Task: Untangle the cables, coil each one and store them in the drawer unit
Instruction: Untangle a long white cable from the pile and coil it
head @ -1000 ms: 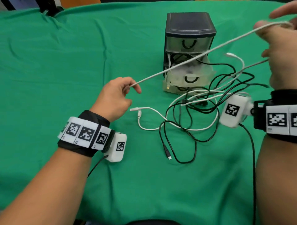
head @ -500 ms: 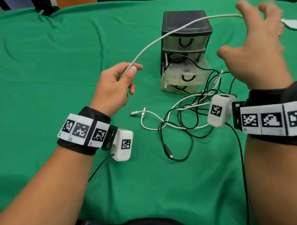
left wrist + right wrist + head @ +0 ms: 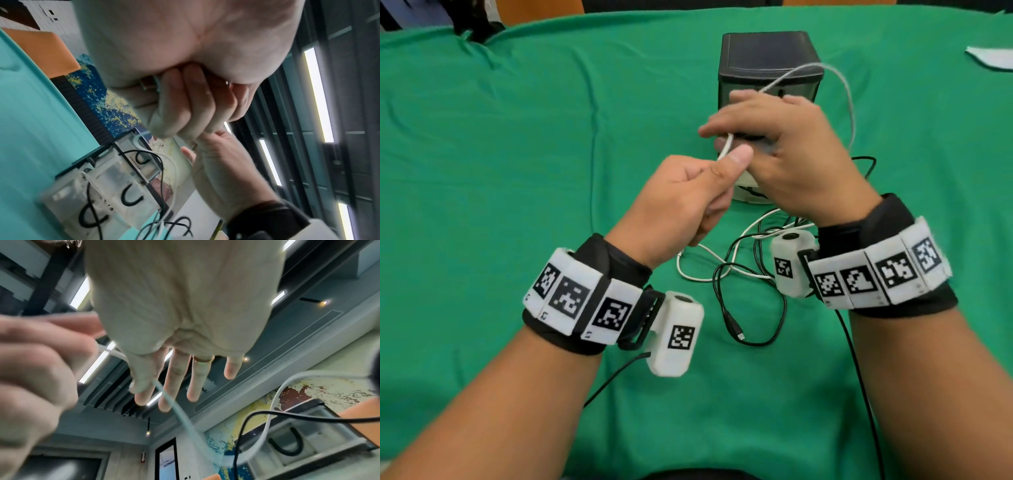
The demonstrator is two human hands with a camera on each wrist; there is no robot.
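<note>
Partly, black cables (image 3: 90,209) trail from the drawer unit's (image 3: 765,56) open drawer (image 3: 82,203).

Matt green cloth (image 3: 482,171) wrinkled over the surface, drawer unit (image 3: 767,58) with smooth dark plastic top and clear plastic drawers (image 3: 115,186), cables (image 3: 750,308) in smooth rubbery white/black sheath.

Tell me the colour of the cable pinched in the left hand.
White cable; clearest in the head view.
</note>
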